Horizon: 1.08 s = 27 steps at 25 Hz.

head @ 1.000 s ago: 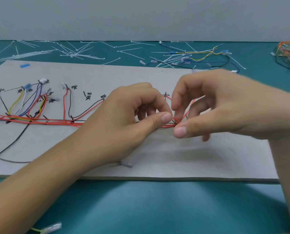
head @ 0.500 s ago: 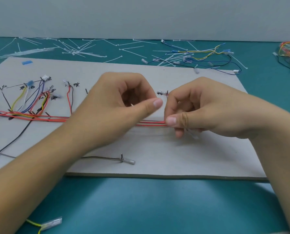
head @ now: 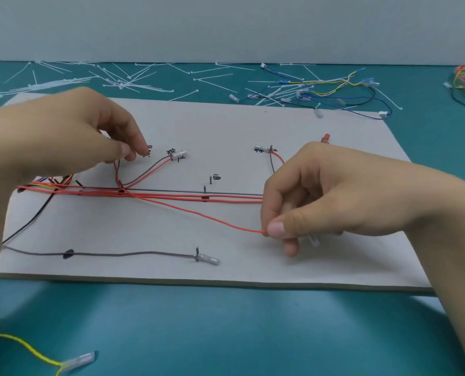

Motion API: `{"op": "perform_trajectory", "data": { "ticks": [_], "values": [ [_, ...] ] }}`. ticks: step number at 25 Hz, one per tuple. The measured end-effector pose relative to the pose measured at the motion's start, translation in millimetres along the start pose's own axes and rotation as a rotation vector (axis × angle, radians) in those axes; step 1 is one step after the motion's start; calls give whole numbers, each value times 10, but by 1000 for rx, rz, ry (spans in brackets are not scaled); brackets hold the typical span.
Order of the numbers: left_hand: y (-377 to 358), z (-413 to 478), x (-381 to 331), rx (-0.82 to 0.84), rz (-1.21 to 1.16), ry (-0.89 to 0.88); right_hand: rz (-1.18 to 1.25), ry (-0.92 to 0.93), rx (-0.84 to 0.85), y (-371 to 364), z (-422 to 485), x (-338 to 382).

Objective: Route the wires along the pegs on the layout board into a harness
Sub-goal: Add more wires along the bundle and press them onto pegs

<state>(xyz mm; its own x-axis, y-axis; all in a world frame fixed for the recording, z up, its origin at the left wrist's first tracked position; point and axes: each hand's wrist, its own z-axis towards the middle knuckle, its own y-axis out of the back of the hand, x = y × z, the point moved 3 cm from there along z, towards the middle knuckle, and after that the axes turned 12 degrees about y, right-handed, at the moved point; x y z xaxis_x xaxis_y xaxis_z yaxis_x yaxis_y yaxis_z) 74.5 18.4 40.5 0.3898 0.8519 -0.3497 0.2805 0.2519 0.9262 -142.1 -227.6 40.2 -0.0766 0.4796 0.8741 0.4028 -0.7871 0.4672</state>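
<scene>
Right hand (head: pixel 321 196) pinches a red wire (head: pixel 199 214) above the layout board (head: pixel 226 126); blurred left hand (head: pixel 63 137), fingertips (head: pixel 142 147) curled, perhaps pinches another.

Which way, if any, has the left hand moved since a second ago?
Yes: the left hand moved left across the board, away from the right hand.

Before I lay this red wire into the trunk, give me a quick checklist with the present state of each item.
1. Right hand grips loose red wire: ok, pinched at the thumb tip.
2. Loose red wire lies with trunk bundle: not ok, it slants off toward the board's near edge.
3. Trunk bundle passes middle peg: ok.
4. Left hand pins branch wires: cannot tell, fingers cover them.
5. Grey wire ends at near peg: ok.
</scene>
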Motion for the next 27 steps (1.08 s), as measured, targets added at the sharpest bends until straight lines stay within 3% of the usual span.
{"op": "perform_trajectory", "data": {
  "ticks": [4, 13, 18, 27],
  "values": [
    [-38, -8, 59, 111, 47, -35, -106, -92, 30, -12, 15, -44],
    [82, -175, 63, 283, 6, -45, -314, -313, -247, 185, -42, -93],
    [12, -313, -307, 132, -37, -136, -350, -350, -311, 223, -36, -109],
    [-635, -588, -1064, -29, -197, -482, -290, -317, -235, 283, -100, -109]
  ]
}}
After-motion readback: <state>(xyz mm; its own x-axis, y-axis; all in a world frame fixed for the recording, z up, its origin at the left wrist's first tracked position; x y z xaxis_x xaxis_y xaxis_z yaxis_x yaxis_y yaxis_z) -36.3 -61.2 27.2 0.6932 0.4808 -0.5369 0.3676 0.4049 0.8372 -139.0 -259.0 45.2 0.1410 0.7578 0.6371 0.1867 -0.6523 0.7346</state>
